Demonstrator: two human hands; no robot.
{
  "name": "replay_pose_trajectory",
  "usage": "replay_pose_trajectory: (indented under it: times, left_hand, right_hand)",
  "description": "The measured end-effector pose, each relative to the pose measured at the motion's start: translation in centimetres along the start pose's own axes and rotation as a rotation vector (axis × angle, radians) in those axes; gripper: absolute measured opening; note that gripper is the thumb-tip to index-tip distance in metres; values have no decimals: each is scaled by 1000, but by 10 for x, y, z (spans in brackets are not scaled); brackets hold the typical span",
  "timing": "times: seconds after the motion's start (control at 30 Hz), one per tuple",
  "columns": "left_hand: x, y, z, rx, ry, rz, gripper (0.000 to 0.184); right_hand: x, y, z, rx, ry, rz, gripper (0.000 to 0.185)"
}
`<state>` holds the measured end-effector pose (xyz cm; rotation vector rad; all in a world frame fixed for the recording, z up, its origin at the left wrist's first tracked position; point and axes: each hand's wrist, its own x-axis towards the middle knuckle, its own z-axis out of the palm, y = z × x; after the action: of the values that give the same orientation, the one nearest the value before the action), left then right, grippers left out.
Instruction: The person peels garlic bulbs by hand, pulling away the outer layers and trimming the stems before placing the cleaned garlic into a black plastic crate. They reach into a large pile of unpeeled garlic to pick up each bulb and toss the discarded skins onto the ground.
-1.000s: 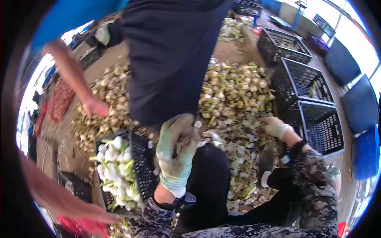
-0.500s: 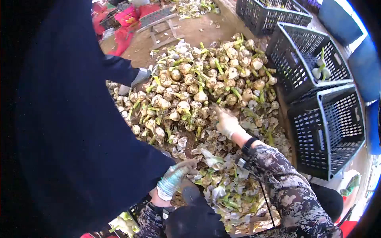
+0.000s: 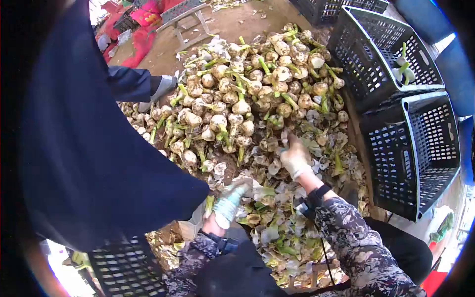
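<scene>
A big heap of garlic bulbs with dirty skins and cut green stalks covers the ground ahead of me. My right hand, in a pale glove, is at the heap's near right edge, just beside the bulbs. Its fingers are stretched and apart, and I see no bulb in them. Lower and to the left, my left hand, in a white and light green glove, hangs over loose garlic skins. Its fingers reach to the right, with nothing visible held in them.
Black plastic crates stand along the right; one crate holds a few trimmed bulbs. A co-worker in dark clothing fills the left, a gloved hand at the heap. Another crate is lower left; a wooden stool stands behind.
My view has shifted, so the heap sits a little higher and further left. My right hand has drawn back slightly from the bulbs. My left hand has moved up and a bit right.
</scene>
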<state>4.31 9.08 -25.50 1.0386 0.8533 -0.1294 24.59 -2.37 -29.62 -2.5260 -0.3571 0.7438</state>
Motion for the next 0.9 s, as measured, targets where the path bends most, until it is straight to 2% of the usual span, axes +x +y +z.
replay_pose_trajectory:
  times: [0.03,0.1,0.13,0.17,0.23,0.27,0.3,0.37,0.4,0.43,0.47,0.5,0.53,0.57,0.6,0.63,0.7,0.73,0.77,0.8,0.83,0.87,0.9]
  left_hand:
    - [4,-6,5,-3,44,-10,34]
    - [13,-8,13,-122,1,-134,35]
    - [13,-10,20,-93,49,-104,35]
    - [7,-1,28,-38,46,-66,36]
    - [16,-9,19,179,4,89,36]
    - [12,-2,24,112,9,64,36]
    - [12,-1,21,115,14,67,36]
    - [13,-5,16,-222,-7,-53,37]
    - [20,-8,13,-289,-15,-109,39]
    - [18,1,20,-449,-137,-152,45]
    - [16,2,25,-545,-179,-184,48]
    - [14,2,28,-640,-221,-211,52]
    - [16,-2,32,-701,-88,-178,54]
    - [8,4,29,-659,-156,-176,51]
    - [-3,20,39,-649,-137,-110,51]
    - [-13,34,48,-637,-121,-43,50]
    - [-28,46,41,-572,-263,38,53]
    - [-37,52,42,-520,-269,86,52]
    - [-50,63,47,-469,-275,138,51]
    - [-60,75,50,-408,-237,185,55]
    - [-66,79,49,-323,-200,379,60]
    - [-77,89,45,-163,-124,471,57]
    - [-88,98,41,-4,-42,562,55]
  right_hand:
    - [6,-11,-4,56,-55,33,33]
    - [27,-25,8,96,-164,91,30]
    - [39,-32,26,69,-91,174,32]
    - [16,-58,-6,-40,-54,130,37]
    - [32,-44,33,-270,96,-85,40]
    - [39,-40,41,-265,81,-105,37]
    - [35,-40,37,-264,-93,-43,34]
    - [9,-17,26,828,-617,191,28]
    - [-12,-12,32,1144,-618,187,25]
    - [-28,-9,34,1458,-608,184,23]
    - [-45,-15,19,1319,-622,-90,23]
    - [-63,-19,14,1288,-565,-222,26]
    - [-79,-19,10,1285,-526,-133,31]
    - [-92,-20,4,1282,-486,-48,35]
    - [-97,-19,-7,1115,-533,9,48]
    - [-101,-24,-16,1122,-528,-2,48]
    - [-112,-33,-32,753,-263,-523,58]
    - [-117,-37,-41,666,-238,-547,67]
    - [-119,-40,-53,662,-225,-568,67]
    - [-119,-42,-68,717,-324,-506,69]
    - [-122,-41,-81,771,-425,-442,72]
    - [-119,-34,-81,710,-265,-421,72]
    - [-117,-29,-95,404,-160,-441,65]
